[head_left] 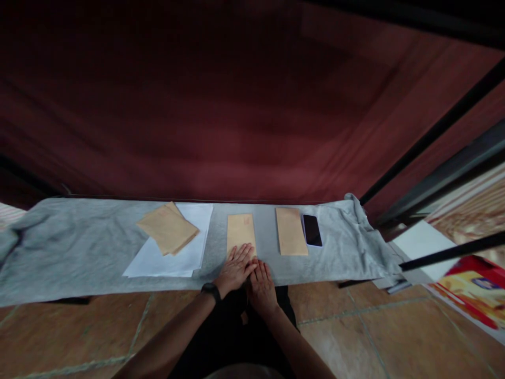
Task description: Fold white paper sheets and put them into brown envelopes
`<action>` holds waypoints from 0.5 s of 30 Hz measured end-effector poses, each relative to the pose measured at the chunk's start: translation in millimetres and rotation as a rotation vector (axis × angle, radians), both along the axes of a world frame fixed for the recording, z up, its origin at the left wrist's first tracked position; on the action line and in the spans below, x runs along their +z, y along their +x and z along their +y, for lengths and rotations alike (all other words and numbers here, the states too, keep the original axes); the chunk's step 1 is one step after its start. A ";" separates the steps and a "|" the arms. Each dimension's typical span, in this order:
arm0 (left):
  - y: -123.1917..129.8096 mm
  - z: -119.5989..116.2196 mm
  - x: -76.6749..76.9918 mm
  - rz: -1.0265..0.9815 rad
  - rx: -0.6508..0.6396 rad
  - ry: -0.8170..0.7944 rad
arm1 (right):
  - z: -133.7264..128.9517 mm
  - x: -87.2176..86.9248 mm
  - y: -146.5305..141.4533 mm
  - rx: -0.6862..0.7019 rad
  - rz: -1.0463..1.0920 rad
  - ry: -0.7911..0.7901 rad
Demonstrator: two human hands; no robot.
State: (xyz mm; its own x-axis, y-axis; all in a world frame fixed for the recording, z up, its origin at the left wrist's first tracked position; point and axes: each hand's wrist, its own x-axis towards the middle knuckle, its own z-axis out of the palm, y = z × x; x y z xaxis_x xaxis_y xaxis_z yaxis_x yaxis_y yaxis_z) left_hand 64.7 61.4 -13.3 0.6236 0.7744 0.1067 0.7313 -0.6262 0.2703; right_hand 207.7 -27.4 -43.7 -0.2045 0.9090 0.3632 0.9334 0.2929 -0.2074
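A brown paper envelope (241, 227) lies flat in front of me on the grey cloth (106, 242), its near end under my hands. My left hand (235, 267), with a dark watch on the wrist, presses flat on that envelope with the fingers stretched out. Close beside it, my right hand (262, 288) rests palm down at the envelope's near right corner, fingers extended. To the right lies another brown envelope (291, 231). On the left, several brown envelopes (168, 227) are piled askew on white paper sheets (181, 262).
A smartphone (312, 230) lies beside the right envelope. Behind the cloth-covered surface stands a dark red panel (236, 131). Black metal bars (426, 131) slant at the right, near a red and yellow box (475, 287). Tiled floor (335, 316) shows below.
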 end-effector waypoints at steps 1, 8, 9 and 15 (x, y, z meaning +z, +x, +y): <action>2.2 4.4 0.2 0.000 0.006 -0.009 | -0.1 0.7 -0.1 -0.004 -0.002 -0.011; 22.7 35.9 -2.9 0.038 0.097 -0.040 | 0.0 6.3 1.2 0.009 -0.011 -0.078; 25.2 41.0 -2.6 0.051 0.112 -0.052 | 0.0 7.4 1.4 0.012 -0.012 -0.080; 36.6 67.8 6.8 0.078 0.173 -0.092 | -0.2 11.4 2.2 0.020 -0.055 -0.107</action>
State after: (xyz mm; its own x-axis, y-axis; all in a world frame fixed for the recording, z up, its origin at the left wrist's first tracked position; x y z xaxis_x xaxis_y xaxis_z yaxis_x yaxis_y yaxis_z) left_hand 101.3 129.2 -6.5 0.4837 0.8752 -0.0124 0.8470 -0.4644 0.2588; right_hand 209.9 -27.5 -32.3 -0.2399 0.9374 0.2523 0.9385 0.2904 -0.1868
